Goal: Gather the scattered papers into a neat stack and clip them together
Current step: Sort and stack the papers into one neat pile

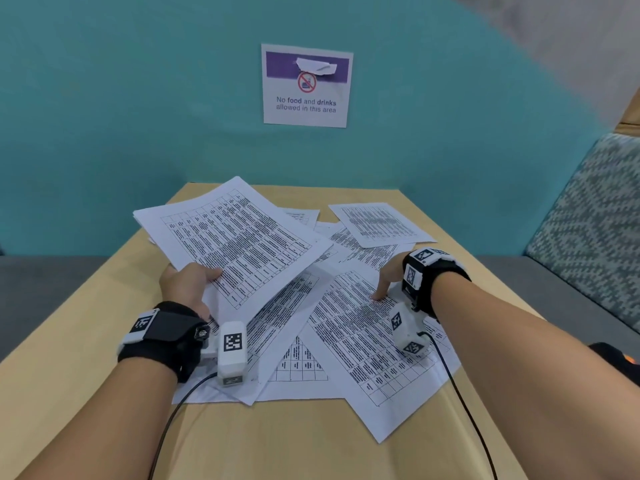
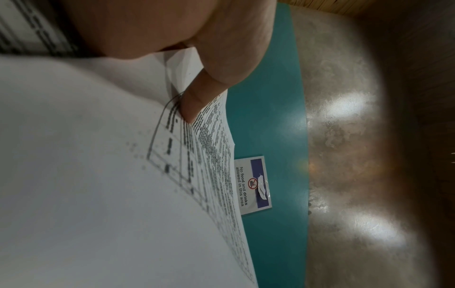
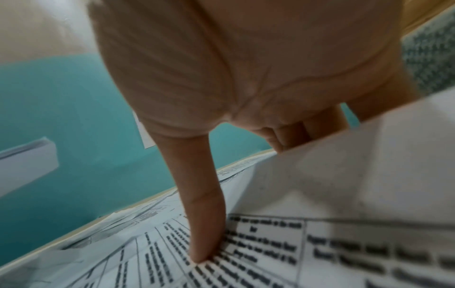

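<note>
Printed white sheets lie scattered and overlapping on the tan table (image 1: 304,445). My left hand (image 1: 188,282) grips a bundle of gathered sheets (image 1: 235,237) by its near corner and holds it tilted above the table; its thumb (image 2: 194,105) lies on the printed top page (image 2: 98,175). My right hand (image 1: 389,277) is on a large sheet (image 1: 367,341) at the right. There the thumb (image 3: 206,233) presses on the print (image 3: 270,243), while the fingers disappear behind that sheet's raised margin. No clip is visible.
More loose sheets lie at the far right (image 1: 379,223) and in the middle (image 1: 284,323). A teal wall with a "No food and drinks" sign (image 1: 306,86) stands behind the table. A patterned cushion (image 1: 595,220) is at the right.
</note>
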Demonstrator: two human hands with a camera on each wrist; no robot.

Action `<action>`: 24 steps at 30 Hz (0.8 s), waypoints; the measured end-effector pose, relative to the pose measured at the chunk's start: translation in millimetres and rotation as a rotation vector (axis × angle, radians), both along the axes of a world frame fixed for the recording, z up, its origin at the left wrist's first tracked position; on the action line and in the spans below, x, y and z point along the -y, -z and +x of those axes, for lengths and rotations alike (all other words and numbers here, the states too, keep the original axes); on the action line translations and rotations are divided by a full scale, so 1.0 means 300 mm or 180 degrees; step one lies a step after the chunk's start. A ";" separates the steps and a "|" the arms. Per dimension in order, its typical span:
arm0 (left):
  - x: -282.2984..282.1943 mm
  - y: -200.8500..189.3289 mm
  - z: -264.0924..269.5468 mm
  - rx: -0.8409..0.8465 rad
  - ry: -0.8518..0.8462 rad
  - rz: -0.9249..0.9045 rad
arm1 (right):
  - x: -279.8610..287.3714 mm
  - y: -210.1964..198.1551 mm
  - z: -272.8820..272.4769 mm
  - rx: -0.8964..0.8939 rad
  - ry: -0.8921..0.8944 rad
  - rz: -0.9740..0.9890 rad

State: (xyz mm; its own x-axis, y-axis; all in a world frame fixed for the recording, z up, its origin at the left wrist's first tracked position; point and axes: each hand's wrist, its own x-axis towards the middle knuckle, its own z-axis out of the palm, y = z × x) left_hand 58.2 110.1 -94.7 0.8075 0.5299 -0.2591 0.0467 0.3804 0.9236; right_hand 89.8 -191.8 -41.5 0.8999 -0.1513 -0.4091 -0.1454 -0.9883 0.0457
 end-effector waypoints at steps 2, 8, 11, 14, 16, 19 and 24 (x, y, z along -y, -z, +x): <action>0.002 0.000 0.001 -0.0010 0.0009 0.0000 | 0.007 -0.011 -0.002 -0.0133 0.0296 0.0339; -0.007 0.002 0.007 0.0082 0.0052 -0.0098 | 0.032 -0.001 0.048 0.0160 0.0308 0.0639; -0.005 0.003 0.005 0.0135 0.0057 -0.0135 | 0.039 -0.030 0.055 0.0309 0.0469 0.0867; -0.004 -0.001 0.003 0.0131 0.0059 -0.0131 | 0.057 -0.031 0.087 0.0238 0.0723 0.1191; -0.010 0.002 0.008 0.0128 0.0081 -0.0146 | 0.059 -0.033 0.089 0.0247 0.0926 0.1303; -0.014 0.006 0.012 0.0120 0.0072 -0.0174 | 0.069 -0.015 0.113 0.0333 0.0889 0.1171; -0.024 0.014 0.021 0.0160 0.0067 -0.0204 | 0.092 0.004 0.154 0.0425 0.1165 0.1207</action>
